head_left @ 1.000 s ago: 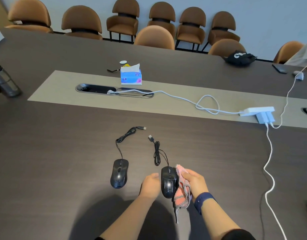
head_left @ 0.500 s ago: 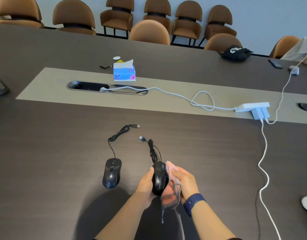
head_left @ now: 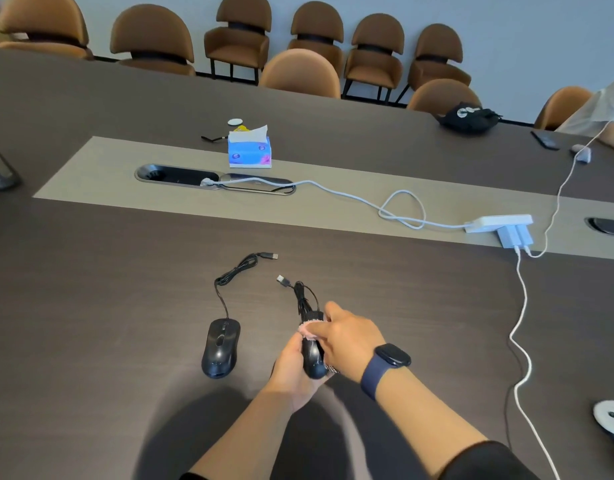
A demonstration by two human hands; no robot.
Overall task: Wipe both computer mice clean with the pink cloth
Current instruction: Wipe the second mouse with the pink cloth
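- A tissue box (head_left: 249, 152) stood on the table's (head_left: 91, 289) pale centre strip, beside a cable hatch (head_left: 213, 179); a white cord (head_left: 350, 199) ran from it, looping once, to a power strip (head_left: 498, 223)
- Brown chairs (head_left: 373, 53) lined the wall; a black bag (head_left: 470, 116) lay on the far edge

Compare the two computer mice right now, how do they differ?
The left mouse lies flat on the table, untouched; the right mouse is held in the left hand. The left mouse is fully bare; the right mouse has the pink cloth pressed on it by the right hand. Both are black, wired and unplugged.
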